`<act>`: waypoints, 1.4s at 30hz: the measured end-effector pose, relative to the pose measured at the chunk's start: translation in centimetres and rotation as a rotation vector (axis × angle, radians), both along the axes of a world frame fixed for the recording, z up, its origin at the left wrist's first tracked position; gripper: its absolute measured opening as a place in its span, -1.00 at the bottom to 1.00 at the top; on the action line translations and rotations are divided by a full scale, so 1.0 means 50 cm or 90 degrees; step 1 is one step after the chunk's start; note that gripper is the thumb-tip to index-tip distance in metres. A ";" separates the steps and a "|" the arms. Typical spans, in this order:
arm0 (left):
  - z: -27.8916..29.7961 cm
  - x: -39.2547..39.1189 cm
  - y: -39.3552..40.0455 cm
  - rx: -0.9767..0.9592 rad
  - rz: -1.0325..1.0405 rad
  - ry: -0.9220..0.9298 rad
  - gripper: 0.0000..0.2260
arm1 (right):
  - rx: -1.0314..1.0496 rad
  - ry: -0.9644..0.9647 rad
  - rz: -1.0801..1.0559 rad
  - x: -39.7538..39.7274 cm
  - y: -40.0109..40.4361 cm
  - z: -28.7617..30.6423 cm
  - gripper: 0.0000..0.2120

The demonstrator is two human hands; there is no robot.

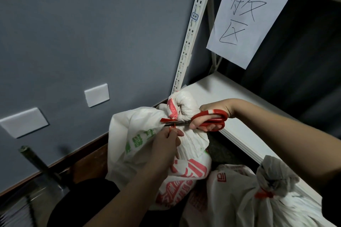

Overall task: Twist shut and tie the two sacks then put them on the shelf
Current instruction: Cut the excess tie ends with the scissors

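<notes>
A: The sack being worked on (147,145) sits at about 6 o'clock from the shelf upright, white woven plastic with green and red print. Its neck is twisted into a fat knob (181,105) that leans toward 1 o'clock, touching the front edge of the shelf (245,134)

B: How do you reckon it handles?

A: Soft and crinkly on the outside, and the body bulges as if well filled, so I'd judge it heavy and floppy. The weave looks slippery. The twisted neck under the tie is the firmest grip, with the other hand under the belly

B: And the hands?

A: The right hand (212,116) comes in from 3 o'clock, fingers curled through the loops of the red scissors (201,119), blades nearly closed on the red string (166,120) at the neck. The left hand (166,142), at 7 o'clock of the blades, pinches the loose string end between thumb and fingertips

B: The second sack?

A: The second sack (249,199) stands at 4 o'clock of the first, just beside it, its neck already bunched and bound with a red tie (263,194). Neither sack is on the shelf yet

B: Anything around them?

A: A paper sign (252,14) hangs at 12 o'clock above the shelf, and a grey wall (92,33) fills the side at 10 o'clock
</notes>
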State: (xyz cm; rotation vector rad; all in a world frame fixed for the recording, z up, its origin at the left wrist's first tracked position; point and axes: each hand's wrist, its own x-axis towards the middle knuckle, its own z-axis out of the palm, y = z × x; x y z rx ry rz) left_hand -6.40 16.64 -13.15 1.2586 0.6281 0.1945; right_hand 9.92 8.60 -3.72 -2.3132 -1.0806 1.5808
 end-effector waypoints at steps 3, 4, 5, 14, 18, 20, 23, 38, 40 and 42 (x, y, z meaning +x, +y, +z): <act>0.001 -0.001 0.001 -0.001 0.001 -0.001 -0.74 | -0.003 -0.016 -0.005 -0.003 0.002 0.002 -0.58; 0.001 -0.001 0.002 -0.001 0.002 -0.001 -0.74 | -0.004 -0.020 -0.004 -0.004 0.002 0.002 -0.58; 0.000 -0.002 0.002 0.001 0.004 -0.002 -0.74 | -0.006 -0.025 -0.003 -0.005 0.001 0.002 -0.58; 0.001 0.001 0.002 -0.034 0.016 0.032 -0.75 | -0.032 -0.042 -0.023 0.003 -0.002 0.005 -0.60; 0.005 0.000 0.001 -0.090 0.027 0.085 -0.65 | -0.077 -0.009 -0.045 -0.003 -0.015 0.017 -0.60; 0.003 -0.001 -0.002 -0.100 0.019 0.087 -0.62 | -0.111 0.028 -0.054 -0.010 -0.028 0.020 -0.57; 0.013 -0.011 -0.010 -0.163 -0.037 0.082 -0.68 | -0.149 0.032 -0.062 -0.020 -0.056 0.016 -0.57; 0.107 -0.010 -0.168 -0.322 -0.339 0.068 -0.63 | 0.580 -0.058 -0.638 -0.213 -0.262 -0.014 -0.90; 0.128 0.000 -0.198 -0.352 -0.379 0.053 -0.65 | 0.608 -0.091 -0.701 -0.234 -0.285 -0.022 -0.89; 0.150 0.008 -0.232 -0.347 -0.421 0.045 -0.70 | 0.598 -0.155 -0.716 -0.246 -0.322 -0.021 -0.86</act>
